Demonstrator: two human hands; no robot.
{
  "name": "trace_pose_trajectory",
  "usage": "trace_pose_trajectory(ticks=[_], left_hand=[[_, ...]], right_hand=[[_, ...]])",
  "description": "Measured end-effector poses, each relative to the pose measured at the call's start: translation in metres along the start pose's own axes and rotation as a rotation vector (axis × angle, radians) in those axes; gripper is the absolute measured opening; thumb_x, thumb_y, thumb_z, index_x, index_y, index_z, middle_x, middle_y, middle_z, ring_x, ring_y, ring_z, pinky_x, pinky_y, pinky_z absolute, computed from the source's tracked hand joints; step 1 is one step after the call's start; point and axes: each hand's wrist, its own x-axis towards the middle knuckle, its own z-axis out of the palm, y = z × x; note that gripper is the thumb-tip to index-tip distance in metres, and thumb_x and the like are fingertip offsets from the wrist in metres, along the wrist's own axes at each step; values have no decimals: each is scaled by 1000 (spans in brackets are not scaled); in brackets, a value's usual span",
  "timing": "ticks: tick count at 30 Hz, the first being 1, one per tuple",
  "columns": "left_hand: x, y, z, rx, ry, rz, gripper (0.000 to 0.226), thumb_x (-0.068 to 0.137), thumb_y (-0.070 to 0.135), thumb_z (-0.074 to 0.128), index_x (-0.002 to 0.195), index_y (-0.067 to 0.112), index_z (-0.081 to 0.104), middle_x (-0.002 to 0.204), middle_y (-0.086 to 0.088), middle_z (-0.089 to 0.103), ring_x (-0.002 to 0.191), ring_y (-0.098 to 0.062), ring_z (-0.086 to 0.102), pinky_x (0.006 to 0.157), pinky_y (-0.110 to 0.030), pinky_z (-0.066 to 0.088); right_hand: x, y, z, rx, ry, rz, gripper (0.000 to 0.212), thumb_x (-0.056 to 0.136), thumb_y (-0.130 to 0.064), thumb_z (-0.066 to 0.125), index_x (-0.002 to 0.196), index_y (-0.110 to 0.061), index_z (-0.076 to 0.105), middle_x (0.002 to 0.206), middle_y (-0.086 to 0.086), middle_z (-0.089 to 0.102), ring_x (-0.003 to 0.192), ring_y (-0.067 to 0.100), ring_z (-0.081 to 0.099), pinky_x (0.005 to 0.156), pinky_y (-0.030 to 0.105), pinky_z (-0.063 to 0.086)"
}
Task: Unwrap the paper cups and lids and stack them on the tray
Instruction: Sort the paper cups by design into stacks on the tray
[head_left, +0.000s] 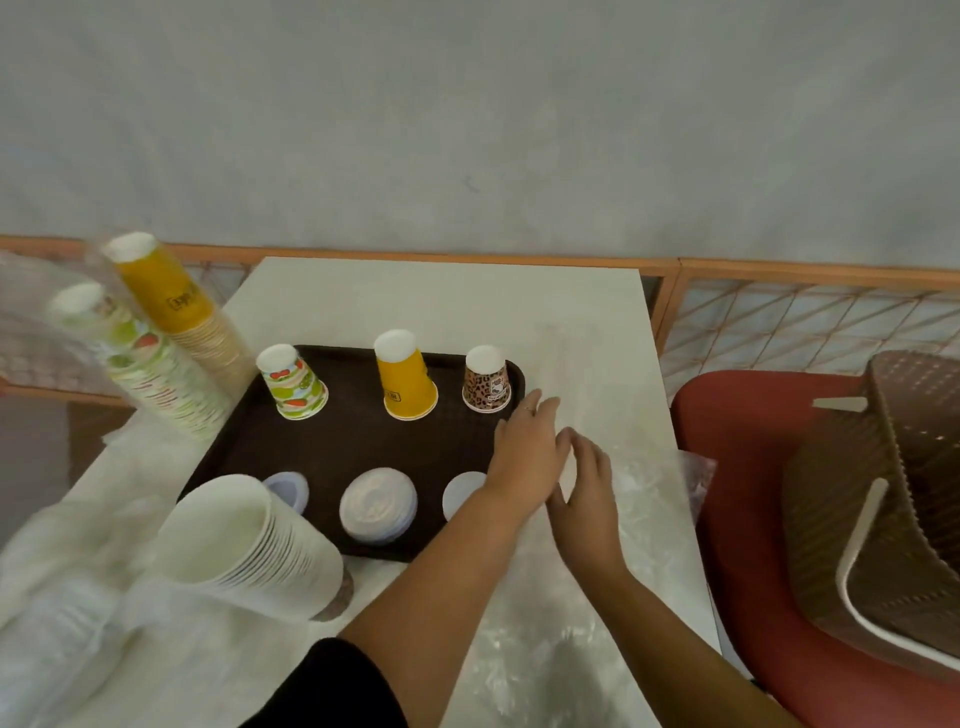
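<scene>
Head view: both hands, left (527, 447) and right (589, 480), open, empty; left forearm half-hides one lid (462, 493).

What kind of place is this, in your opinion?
Probably a simple indoor room, perhaps at home or in a small shop, not a lab. A small pale table stands against a plain grey wall, a red seat holds a woven basket, and a brown serving tray lies on the table.

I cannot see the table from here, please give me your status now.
Left hand and right hand open, holding nothing, over tray right edge. Three cups upside down, three lids on tray. Clear wrap lies under the hands.
</scene>
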Motion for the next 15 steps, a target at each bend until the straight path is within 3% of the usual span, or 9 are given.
trace_pose_trajectory(ticks=[4,7,9,12,15], left_hand=[[-28,27,-46,91,147,94,53,101,29,38,150,17,20,159,-2,12,145,-17,12,117,-38,10],[-58,42,-91,95,306,178,55,100,33,39,150,18,21,159,0,11,145,-14,13,118,-40,5],[-82,42,-121,66,453,233,56,98,37,43,148,19,26,158,1,17,144,-12,19,117,-38,1],[-121,23,-160,41,696,280,60,89,46,46,142,21,39,152,3,33,138,-9,28,116,-45,4],[-153,-16,-180,27,826,201,61,84,50,53,137,21,45,145,4,41,135,-9,33,112,-57,23]], right_hand=[[-7,-23,7,146,-122,-74,38,89,-5,61,126,-3,53,123,11,57,110,20,57,93,34,50],[-15,-45,22,96,-404,-118,32,87,-5,62,118,0,56,104,-2,57,99,10,50,82,13,41],[-25,-64,34,119,-481,-195,34,87,-17,64,118,-7,55,98,-17,50,102,5,47,79,2,36],[-42,-85,45,233,-499,-378,58,75,-47,70,124,-25,48,118,-18,51,112,-1,48,89,6,39],[-54,-103,51,246,-601,-409,67,78,-44,71,134,-32,38,138,-11,41,122,0,44,93,13,40]])
